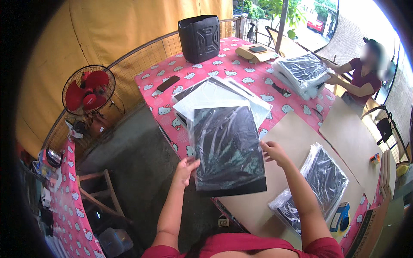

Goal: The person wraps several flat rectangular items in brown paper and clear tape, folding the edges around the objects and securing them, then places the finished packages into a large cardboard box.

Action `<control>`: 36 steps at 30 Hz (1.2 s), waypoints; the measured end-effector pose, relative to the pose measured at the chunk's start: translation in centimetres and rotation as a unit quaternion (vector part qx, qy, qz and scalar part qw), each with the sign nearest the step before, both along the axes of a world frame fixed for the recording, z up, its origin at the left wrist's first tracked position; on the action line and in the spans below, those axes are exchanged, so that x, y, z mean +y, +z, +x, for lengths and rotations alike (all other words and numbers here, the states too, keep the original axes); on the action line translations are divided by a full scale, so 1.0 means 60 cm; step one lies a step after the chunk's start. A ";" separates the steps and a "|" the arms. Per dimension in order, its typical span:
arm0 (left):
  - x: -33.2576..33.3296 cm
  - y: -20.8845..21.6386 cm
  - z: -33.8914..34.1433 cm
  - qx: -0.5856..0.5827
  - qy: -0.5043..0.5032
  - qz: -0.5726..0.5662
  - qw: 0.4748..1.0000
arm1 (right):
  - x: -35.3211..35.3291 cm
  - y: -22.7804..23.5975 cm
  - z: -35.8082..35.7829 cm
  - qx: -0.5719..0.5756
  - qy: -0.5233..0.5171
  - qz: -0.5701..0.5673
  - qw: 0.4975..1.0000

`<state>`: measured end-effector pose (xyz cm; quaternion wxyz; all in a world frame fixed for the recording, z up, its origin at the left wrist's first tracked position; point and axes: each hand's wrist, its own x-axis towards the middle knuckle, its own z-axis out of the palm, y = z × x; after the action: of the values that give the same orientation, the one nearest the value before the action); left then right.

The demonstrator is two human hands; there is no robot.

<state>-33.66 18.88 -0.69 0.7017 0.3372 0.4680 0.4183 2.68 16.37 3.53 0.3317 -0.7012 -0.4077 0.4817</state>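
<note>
Head view: well to the left of the left hand [185, 170], up beyond its fingers, stands a fan [88, 92] with red blades; lower on that side are a wooden frame [113, 192] and a plastic box [115, 241]. Ahead of the left fingers, on a table with a pink patterned cloth [193, 73], lie a dark flat case [168, 83] and, farther off, a large black jug [199, 41]. Left fingers and thumb are closed on the left edge of a black sheet in clear plastic [228, 148]. This sheet spans the space between the two hands, its dark lower edge showing below the plastic, and partly covers the view of some white sheets [206, 96] just beyond. At its opposite edge, the right hand [275, 153] grips with thumb and fingers, higher up than the left. Past the right fingers, a tan board [282, 129] covers part of the table, and on the far side another person [361, 79] has both hands at a pile of wrapped black sheets [305, 71]. Nearer, to the right of and below the right fingers, a wrapped dark stack [325, 185] lies by the right forearm, with a blue tape dispenser [340, 217] just beside it.
</note>
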 end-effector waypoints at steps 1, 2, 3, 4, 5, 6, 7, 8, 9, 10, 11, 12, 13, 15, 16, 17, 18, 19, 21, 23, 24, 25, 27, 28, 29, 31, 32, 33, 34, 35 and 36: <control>0.002 0.008 0.006 -0.005 0.034 -0.011 0.999 | 0.005 -0.006 -0.007 0.073 0.022 -0.009 0.997; -0.001 0.000 0.017 0.006 0.045 0.021 0.999 | 0.005 -0.027 -0.017 0.122 0.007 0.021 0.992; 0.005 -0.008 0.030 0.018 0.058 0.059 0.996 | 0.010 -0.053 -0.031 0.171 -0.006 0.057 0.984; 0.007 0.007 0.053 0.026 0.072 0.096 0.992 | 0.014 -0.046 -0.053 0.217 -0.017 0.092 0.972; -0.001 0.023 0.069 0.074 0.140 0.157 0.975 | 0.006 -0.034 -0.059 0.294 -0.052 0.135 0.945; -0.010 0.051 0.075 0.052 0.163 0.209 0.963 | -0.006 -0.002 -0.066 0.279 -0.049 0.200 0.938; -0.020 0.074 0.076 0.032 0.183 0.258 0.948 | -0.019 0.026 -0.073 0.264 -0.048 0.263 0.927; -0.027 0.093 0.075 0.010 0.202 0.307 0.930 | -0.031 0.053 -0.075 0.248 -0.048 0.324 0.912; -0.036 0.113 0.070 0.025 0.173 0.338 0.925 | -0.045 0.081 -0.067 0.235 -0.021 0.357 0.904; -0.036 0.115 0.071 0.010 0.165 0.348 0.923 | -0.053 0.092 -0.055 0.231 -0.010 0.371 0.899; -0.037 0.116 0.072 -0.004 0.156 0.359 0.920 | -0.056 0.094 -0.052 0.213 0.001 0.389 0.896; -0.037 0.113 0.074 -0.019 0.146 0.369 0.918 | -0.059 0.093 -0.047 0.193 0.010 0.407 0.893; -0.035 0.097 0.070 -0.004 0.135 0.361 0.923 | -0.061 0.084 -0.045 0.176 0.009 0.395 0.902; -0.030 0.033 0.058 0.027 0.112 0.342 0.933 | -0.068 0.030 -0.044 0.143 0.008 0.368 0.919; -0.026 0.011 0.062 0.034 0.092 0.330 0.939 | -0.070 -0.002 -0.033 0.158 0.017 0.333 0.929; -0.022 -0.008 0.067 0.042 0.072 0.318 0.944 | -0.070 -0.042 -0.017 0.174 0.026 0.298 0.938; -0.021 -0.034 0.065 0.054 0.056 0.304 0.949 | -0.074 -0.080 -0.011 0.193 0.039 0.260 0.945; -0.018 -0.080 0.043 0.094 0.023 0.266 0.959 | -0.078 -0.112 -0.018 0.148 0.034 0.218 0.964; -0.038 -0.066 0.057 0.186 0.010 0.294 0.938 | -0.096 -0.120 -0.013 0.071 -0.012 0.072 0.995; -0.036 -0.058 0.066 0.229 0.002 0.310 0.923 | -0.075 -0.136 0.003 -0.068 -0.009 0.077 0.995; -0.035 -0.061 0.060 0.230 0.000 0.305 0.924 | -0.075 -0.145 0.001 -0.132 -0.004 0.073 0.989; -0.031 -0.057 0.054 0.233 0.000 0.301 0.925 | -0.083 -0.103 -0.028 -0.094 -0.025 0.230 0.968; -0.029 -0.033 0.077 0.126 0.046 0.319 0.938 | -0.055 -0.106 -0.001 -0.025 -0.051 0.301 0.952; -0.035 -0.016 0.069 0.083 0.081 0.321 0.940 | -0.052 -0.033 -0.033 0.006 -0.042 0.281 0.959; -0.032 0.009 0.083 0.017 0.096 0.284 0.954 | -0.042 0.004 -0.026 0.102 -0.058 0.268 0.956; -0.021 0.060 0.101 -0.106 0.128 0.203 0.965 | -0.013 0.077 -0.030 0.143 -0.095 0.271 0.947; -0.013 0.078 0.109 -0.112 0.155 0.201 0.961 | 0.009 0.100 -0.031 0.193 -0.103 0.285 0.933; -0.002 0.094 0.118 -0.118 0.183 0.200 0.955 | 0.035 0.118 -0.032 0.242 -0.108 0.301 0.916; 0.007 0.107 0.126 -0.125 0.210 0.200 0.949 | 0.062 0.130 -0.030 0.238 -0.111 0.321 0.910; 0.017 0.118 0.130 -0.105 0.214 0.238 0.941 | 0.087 0.140 -0.028 0.234 -0.112 0.341 0.904; 0.022 0.129 0.136 -0.068 0.217 0.226 0.947 | 0.108 0.149 -0.025 0.202 -0.116 0.328 0.916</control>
<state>-25.50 20.22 7.06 0.5296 0.3483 0.3741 0.6770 1.17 22.88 12.50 0.6718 -0.4829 -0.3834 0.4105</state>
